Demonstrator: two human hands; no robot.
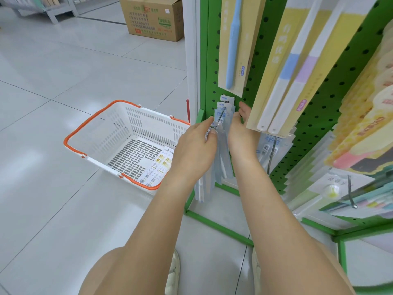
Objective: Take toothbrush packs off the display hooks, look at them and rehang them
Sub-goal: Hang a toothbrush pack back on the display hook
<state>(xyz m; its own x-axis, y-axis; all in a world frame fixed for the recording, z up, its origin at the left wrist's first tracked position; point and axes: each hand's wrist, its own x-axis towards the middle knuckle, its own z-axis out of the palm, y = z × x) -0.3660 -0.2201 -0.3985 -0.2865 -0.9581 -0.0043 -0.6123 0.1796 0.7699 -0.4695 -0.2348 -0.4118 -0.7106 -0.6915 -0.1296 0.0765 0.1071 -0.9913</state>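
Nearest to me are the person's knees and two pale shoes (173,271) on the tiled floor (53,188). Both bare arms reach forward to the low corner of the green pegboard rack (314,116). The left hand (194,145) has its grip closed around the left side of a bunch of pale blue toothbrush packs (222,145), with the index finger pointing up along them. The right hand (241,133) is just beside the packs on their right; its fingers go behind a yellow pack, so I cannot tell how far its grip is open. The blue packs hang on a thin metal hook (220,118) at the rack's left edge.

To the left stands a white basket (119,133) with orange handles, and some flat packs (158,169) lie inside. Higher on the rack hang long yellow toothbrush packs (274,67). Far behind stands a cardboard box (152,17).
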